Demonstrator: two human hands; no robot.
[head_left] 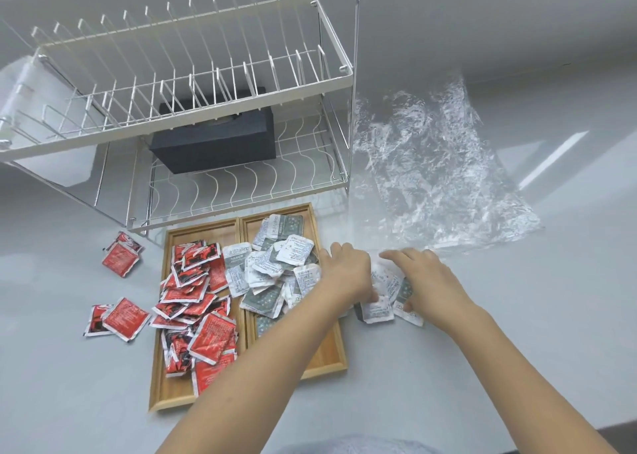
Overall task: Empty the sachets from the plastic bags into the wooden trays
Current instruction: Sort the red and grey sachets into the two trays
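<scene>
Two hands are down on a small heap of spilled grey-white sachets [386,302] on the desk [517,333], just right of the right wooden tray [327,357]. Left hand [348,271] is fingers-down with a loose curl, touching the heap's left edge; right hand [427,278] is palm-down over the heap's right side, thumb tucked under a sachet. Neither looks like a firm grip, more a corralling pose; can't tell if anything is actually pinched. Left of the hands: the right tray already carries a pile of grey-white sachets [275,267], and beyond it the left wooden tray [165,384] is loaded with red sachets [196,312]. Further left still, two small groups of stray red sachets [117,319] lie on the desk outside the tray. Beyond the hands, an emptied, crumpled plastic bag [437,164] lies flat on the desk, with the white dish rack [193,85] to its left holding a dark box [217,143]. Step, as I read it: bags look dumped, now cleanup of overshoot on the grey-white side. Next move calls for squeezing both hands together on the heap, lifting or sliding it left over the tray rim, and dropping it onto the grey-white pile. After that the red strays far left need the same treatment. Risk: the slick sachets may slip out during the lift.
</scene>
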